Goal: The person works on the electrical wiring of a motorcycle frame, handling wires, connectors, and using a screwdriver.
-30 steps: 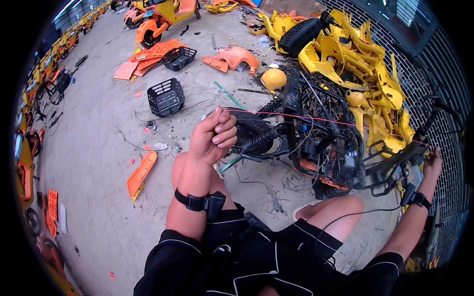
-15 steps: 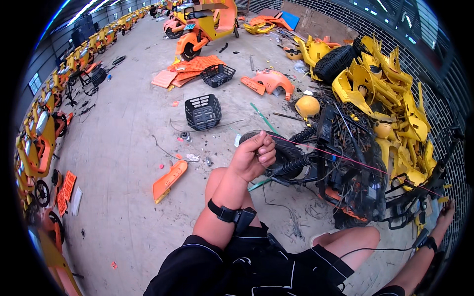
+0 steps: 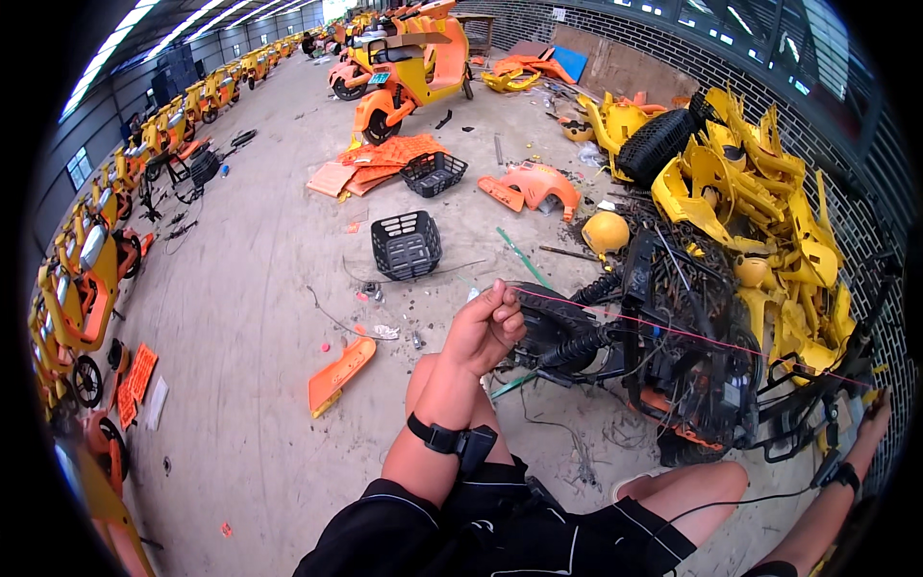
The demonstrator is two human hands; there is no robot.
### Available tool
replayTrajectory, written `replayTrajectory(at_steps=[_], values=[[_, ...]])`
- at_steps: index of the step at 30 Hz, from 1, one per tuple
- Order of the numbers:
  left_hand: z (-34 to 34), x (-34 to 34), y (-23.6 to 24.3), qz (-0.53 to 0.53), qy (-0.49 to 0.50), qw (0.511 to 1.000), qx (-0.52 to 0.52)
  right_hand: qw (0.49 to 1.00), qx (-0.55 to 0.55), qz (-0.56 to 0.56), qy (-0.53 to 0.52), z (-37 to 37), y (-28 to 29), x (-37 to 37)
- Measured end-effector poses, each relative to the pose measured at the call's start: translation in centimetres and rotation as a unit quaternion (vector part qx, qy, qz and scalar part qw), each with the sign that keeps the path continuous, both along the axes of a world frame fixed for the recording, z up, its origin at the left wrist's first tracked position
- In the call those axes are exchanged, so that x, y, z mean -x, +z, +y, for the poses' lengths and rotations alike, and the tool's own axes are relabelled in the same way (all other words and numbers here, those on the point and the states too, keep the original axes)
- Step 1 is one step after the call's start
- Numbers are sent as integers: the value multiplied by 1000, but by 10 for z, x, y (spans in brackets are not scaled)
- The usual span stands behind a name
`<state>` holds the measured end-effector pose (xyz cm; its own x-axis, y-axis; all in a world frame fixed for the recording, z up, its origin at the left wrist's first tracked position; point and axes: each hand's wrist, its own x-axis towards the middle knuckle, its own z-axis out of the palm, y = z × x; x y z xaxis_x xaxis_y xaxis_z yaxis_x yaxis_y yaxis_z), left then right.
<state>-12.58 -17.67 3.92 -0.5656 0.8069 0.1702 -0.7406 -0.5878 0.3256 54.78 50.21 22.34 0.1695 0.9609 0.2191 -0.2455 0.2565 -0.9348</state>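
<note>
My left hand (image 3: 490,332) is raised above my knee, its fingers pinched on one end of a thin red wire (image 3: 630,318). Stretched nearly straight, the wire crosses in front of a stripped scooter frame (image 3: 635,361), dark and dirty, lying on the floor with its wheel, springs and cables exposed. At the far right rim, my right hand (image 3: 873,419) has closed fingers where the wire ends, beside a small yellow piece; its fingertips are hard to make out. Black straps sit on both my forearms.
Yellow body panels (image 3: 803,231) are heaped against the brick wall. Black baskets (image 3: 407,245), an orange panel piece (image 3: 341,375) and an orange fender (image 3: 538,187) lie on the floor. An orange-yellow scooter (image 3: 413,72) stands farther back; a row of scooters (image 3: 82,279) lines the left.
The view has shifted slightly, so the scene sits a little lower. My left hand still pinches the wire, and the wire stays stretched between my hands.
</note>
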Motion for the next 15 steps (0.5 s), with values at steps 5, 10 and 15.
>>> replayTrajectory(at_steps=[5,10,15], values=[[-2,-3,3,53,30,998,24,1000,19,-2,-3,-9,-14,21],[-1,-6,4,227,70,949,207,998,50,-22,20,6,-18,-35],[-2,-11,4,416,99,838,339,997,81,16,-3,6,-29,-75]])
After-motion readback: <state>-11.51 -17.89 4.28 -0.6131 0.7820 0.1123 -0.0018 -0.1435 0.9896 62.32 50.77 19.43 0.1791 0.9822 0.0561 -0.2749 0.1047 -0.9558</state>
